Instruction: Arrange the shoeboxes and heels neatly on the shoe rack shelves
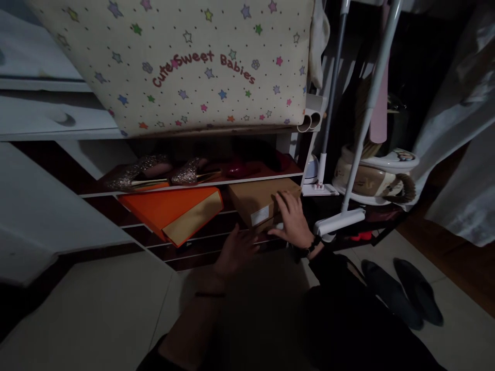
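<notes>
A brown cardboard box (266, 198) with a white label on its front juts from a shelf of the dark rack. My right hand (294, 220), wearing a dark wristband, lies on the box's right front part with its fingers spread and thumb apart. Just below the box's lower left corner is my left hand (236, 253), its fingers stretched out and nothing visible in it; shadow hides part of them. Left of the cardboard box, an orange box (166, 208) with a tan front side sticks out at an angle.
Glittery heels (187, 171) and red shoes (242, 167) stand on the shelf above. A star-patterned cover (209, 67) hangs over the rack. To the right are a white-headed mop (340, 221), a child's potty (371, 178) and dark slippers (402, 291) on the tiles.
</notes>
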The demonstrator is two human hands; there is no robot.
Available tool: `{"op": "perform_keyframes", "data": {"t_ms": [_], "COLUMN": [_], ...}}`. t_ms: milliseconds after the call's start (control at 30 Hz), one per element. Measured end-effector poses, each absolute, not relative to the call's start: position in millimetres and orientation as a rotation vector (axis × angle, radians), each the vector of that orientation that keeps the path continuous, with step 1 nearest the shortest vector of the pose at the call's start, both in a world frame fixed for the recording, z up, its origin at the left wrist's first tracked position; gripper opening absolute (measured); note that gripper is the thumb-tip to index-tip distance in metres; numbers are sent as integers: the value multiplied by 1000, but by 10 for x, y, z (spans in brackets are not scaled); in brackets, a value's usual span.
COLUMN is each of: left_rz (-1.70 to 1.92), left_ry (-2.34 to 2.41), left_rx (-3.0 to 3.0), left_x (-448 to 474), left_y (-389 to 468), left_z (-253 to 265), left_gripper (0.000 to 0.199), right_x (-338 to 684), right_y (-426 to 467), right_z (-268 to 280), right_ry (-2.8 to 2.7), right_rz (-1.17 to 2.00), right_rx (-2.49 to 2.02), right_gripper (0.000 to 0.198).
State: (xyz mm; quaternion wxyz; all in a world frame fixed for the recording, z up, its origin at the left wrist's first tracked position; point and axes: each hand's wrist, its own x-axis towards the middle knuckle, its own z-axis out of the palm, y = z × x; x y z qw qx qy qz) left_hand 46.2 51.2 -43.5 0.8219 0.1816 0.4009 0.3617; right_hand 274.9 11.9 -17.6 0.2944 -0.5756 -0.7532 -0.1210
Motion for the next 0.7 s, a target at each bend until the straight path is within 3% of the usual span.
{"op": "perform_keyframes", "data": {"t_ms": [100, 200, 433, 700], "left_rz": [781, 809, 798, 765], "left_ry": [809, 796, 788, 765], "left_rx": [379, 395, 473, 498], "left_x": [498, 451, 297, 146], "left_y": [533, 524, 399, 253], "left_z": [-434, -442, -431, -433], "left_gripper": [39, 39, 44, 40], "right_x": [2714, 2666, 2534, 2372], "right_y": [188, 183, 130, 122], "right_z": [-285, -335, -425, -503], "right_ry": [-2103, -2129, -2141, -2275], "right_rz": [-351, -386, -492, -559], "right_rx": [-1606, -1619, -1598, -1424], "right_gripper": [124, 124, 112, 85]}}
